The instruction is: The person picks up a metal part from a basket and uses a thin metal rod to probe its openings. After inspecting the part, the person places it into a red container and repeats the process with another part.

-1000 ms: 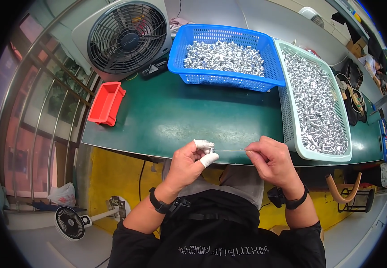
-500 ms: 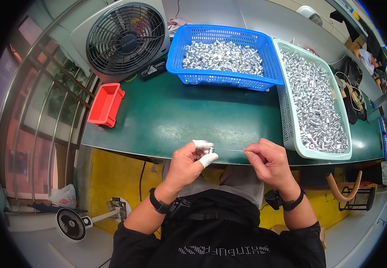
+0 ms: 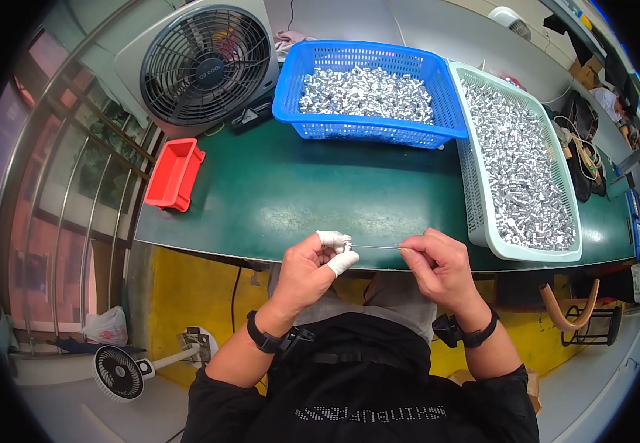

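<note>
Just over the near edge of the table, my left hand [image 3: 307, 272] pinches a small silvery metal piece [image 3: 348, 246] between thumb and forefinger. White coverings wrap those two fingertips. My right hand [image 3: 444, 270], bare-fingered, grips the right end of a thin metal rod [image 3: 376, 246] between thumb and forefinger. The rod lies roughly level between the hands, its left end at the small piece. Whether the rod's tip sits inside the piece is too small to tell.
A blue basket [image 3: 379, 131] and a pale green basket [image 3: 534, 253], both full of small metal parts, stand on the green table [image 3: 283, 184]. At the left are a red bin [image 3: 163, 177] and a large box fan [image 3: 209, 66]. A stool [image 3: 567, 317] stands at lower right.
My right hand has shifted very slightly left, toward my left hand. Both hands keep their grips, and the rod stays between them.
</note>
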Motion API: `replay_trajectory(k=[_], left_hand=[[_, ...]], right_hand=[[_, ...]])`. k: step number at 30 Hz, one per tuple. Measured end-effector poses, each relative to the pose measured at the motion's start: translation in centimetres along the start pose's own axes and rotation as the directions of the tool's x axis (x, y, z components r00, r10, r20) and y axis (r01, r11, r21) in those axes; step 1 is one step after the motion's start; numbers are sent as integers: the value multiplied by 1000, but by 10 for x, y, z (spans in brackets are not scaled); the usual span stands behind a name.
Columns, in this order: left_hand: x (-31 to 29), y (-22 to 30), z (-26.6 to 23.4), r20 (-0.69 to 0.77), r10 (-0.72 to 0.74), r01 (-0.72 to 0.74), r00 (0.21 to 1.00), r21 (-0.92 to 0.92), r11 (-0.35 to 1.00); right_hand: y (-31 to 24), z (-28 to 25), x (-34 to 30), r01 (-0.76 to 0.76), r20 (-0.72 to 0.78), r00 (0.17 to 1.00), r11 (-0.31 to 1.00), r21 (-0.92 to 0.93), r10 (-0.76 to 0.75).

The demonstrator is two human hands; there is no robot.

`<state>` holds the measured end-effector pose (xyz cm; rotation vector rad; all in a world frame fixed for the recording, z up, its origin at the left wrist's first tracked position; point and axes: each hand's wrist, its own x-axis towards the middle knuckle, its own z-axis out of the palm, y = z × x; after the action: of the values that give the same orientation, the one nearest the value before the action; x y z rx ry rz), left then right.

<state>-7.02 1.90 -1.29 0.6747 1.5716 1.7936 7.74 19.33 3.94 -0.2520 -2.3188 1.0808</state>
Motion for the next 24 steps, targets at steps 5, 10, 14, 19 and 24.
replay_trajectory(k=[5,10,14,19,24], left_hand=[[0,0,0,-4,6,-6,1000,-27,1000],[-1,0,0,-3,5,-5,1000,-48,999],[-1,-1,0,1,14,-14,1000,-63,998],[0,-3,0,5,38,-37,999,-85,996],[0,-3,0,1,43,-43,999,-92,995]], right_hand=[[6,4,-10,-77,-20,997,995,62,78],[6,2,-14,-85,-24,996,993,78,87],[7,2,-15,-82,-8,997,993,86,83],[8,4,-15,-90,-1,996,991,95,91],[8,8,-16,-126,-6,992,981,145,128]])
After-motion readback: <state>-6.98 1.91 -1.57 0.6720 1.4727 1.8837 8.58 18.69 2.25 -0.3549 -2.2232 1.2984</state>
